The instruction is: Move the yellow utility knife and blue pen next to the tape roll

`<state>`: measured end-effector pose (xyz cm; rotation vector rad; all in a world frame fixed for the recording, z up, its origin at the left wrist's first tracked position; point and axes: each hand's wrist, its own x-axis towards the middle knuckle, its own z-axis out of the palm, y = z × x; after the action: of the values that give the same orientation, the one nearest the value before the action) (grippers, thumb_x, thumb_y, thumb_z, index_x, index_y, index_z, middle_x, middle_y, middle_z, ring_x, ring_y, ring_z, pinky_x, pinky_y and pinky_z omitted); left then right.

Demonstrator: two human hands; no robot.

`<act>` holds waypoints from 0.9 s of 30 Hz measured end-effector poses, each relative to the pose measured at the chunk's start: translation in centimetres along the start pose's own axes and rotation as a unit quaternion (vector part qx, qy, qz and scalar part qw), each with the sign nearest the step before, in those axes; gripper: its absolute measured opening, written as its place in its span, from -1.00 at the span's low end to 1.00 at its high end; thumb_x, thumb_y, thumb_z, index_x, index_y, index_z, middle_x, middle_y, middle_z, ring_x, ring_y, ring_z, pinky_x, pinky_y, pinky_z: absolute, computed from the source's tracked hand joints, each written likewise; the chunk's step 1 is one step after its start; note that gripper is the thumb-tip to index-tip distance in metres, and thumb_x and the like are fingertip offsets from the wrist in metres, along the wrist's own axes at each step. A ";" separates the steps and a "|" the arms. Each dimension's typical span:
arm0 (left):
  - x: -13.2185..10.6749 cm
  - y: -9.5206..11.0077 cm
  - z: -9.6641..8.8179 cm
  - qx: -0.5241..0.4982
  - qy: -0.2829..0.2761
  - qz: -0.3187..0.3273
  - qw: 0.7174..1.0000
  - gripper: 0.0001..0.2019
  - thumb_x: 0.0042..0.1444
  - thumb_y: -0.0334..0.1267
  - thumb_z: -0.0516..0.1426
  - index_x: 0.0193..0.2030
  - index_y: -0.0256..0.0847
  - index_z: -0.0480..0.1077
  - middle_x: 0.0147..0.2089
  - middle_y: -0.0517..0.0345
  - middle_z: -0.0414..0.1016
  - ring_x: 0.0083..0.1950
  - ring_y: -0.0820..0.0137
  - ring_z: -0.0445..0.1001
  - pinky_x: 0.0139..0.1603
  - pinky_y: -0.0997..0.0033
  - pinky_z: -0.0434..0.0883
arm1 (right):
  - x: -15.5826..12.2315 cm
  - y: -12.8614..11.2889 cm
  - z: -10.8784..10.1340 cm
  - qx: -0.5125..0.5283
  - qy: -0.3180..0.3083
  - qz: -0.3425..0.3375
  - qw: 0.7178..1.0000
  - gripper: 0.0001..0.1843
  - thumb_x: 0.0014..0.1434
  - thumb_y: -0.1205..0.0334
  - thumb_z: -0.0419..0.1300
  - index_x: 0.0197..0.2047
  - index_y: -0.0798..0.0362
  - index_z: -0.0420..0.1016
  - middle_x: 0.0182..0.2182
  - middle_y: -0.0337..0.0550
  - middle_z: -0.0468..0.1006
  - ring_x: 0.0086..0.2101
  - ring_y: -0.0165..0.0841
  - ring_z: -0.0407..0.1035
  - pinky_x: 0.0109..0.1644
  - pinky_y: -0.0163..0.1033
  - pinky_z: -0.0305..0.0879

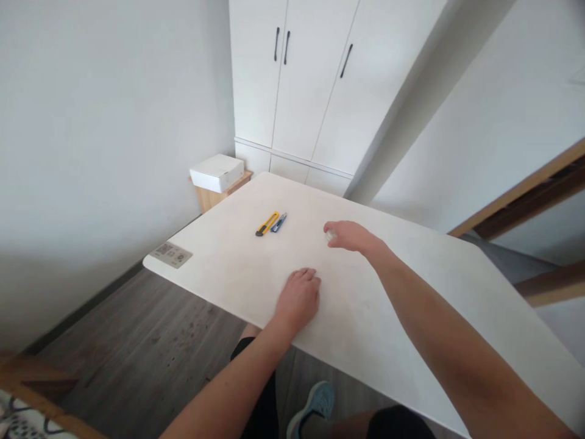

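My left hand rests palm down on the white table near its front edge, fingers curled loosely, holding nothing. My right hand reaches further out over the table, and a small whitish object shows under its fingertips; what it is stays unclear. A yellow utility knife and a smaller blue utility knife lie side by side on the table, left of and beyond both hands, untouched.
A printed label is stuck on the table's left corner. A white box sits on a low wooden stand beside the white cupboard. Wooden bed framing runs at the right. Grey wood floor lies below.
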<state>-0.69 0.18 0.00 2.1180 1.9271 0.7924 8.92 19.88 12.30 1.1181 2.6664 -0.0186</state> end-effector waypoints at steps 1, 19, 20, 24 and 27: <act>0.0 0.0 0.0 0.003 0.002 0.003 1.000 -0.72 0.29 -0.38 0.02 -0.02 -0.20 0.54 0.24 -0.06 0.48 0.29 0.18 0.37 0.35 0.07 0.28 | -2.0 1.6 1.0 0.002 -0.006 0.020 1.000 -0.51 0.12 0.16 0.29 0.14 -0.07 0.49 -0.06 -0.09 0.62 -0.16 -0.16 0.48 -0.23 -0.24 0.21; 0.2 -0.8 0.5 0.061 0.040 0.047 0.996 -0.67 0.29 -0.34 0.01 0.03 -0.23 0.57 0.17 -0.08 0.55 0.21 0.19 0.49 0.32 0.10 0.37 | -15.0 5.5 8.6 0.059 -0.037 0.108 0.992 -0.52 0.19 0.16 0.27 0.19 -0.10 0.43 0.04 -0.01 0.52 -0.06 -0.15 0.47 -0.18 -0.24 0.26; 0.2 -0.7 0.5 0.062 0.038 0.047 0.996 -0.67 0.29 -0.34 0.01 0.03 -0.22 0.57 0.17 -0.07 0.55 0.21 0.20 0.49 0.33 0.11 0.37 | -14.9 5.4 8.7 0.055 -0.038 0.106 0.992 -0.52 0.19 0.16 0.27 0.19 -0.10 0.43 0.04 0.00 0.52 -0.06 -0.15 0.48 -0.18 -0.24 0.26; 0.3 -0.7 0.4 0.065 0.029 0.041 0.997 -0.66 0.29 -0.34 0.00 0.04 -0.20 0.56 0.18 -0.05 0.55 0.22 0.22 0.48 0.34 0.13 0.36 | -14.3 5.5 8.9 0.038 -0.053 0.089 0.994 -0.51 0.17 0.17 0.29 0.18 -0.07 0.44 0.05 0.05 0.51 -0.03 -0.11 0.48 -0.18 -0.23 0.29; 0.3 -0.8 0.4 0.061 0.026 0.034 0.997 -0.66 0.29 -0.34 0.00 0.04 -0.19 0.57 0.19 -0.05 0.54 0.23 0.22 0.47 0.34 0.12 0.36 | -13.9 5.5 8.8 0.033 -0.067 0.084 0.994 -0.50 0.15 0.20 0.31 0.17 -0.06 0.44 0.04 0.06 0.53 -0.04 -0.09 0.48 -0.18 -0.22 0.30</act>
<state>-1.18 0.65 -0.57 2.2659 1.9867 0.7669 24.12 13.07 7.46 1.3085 2.4632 -0.1459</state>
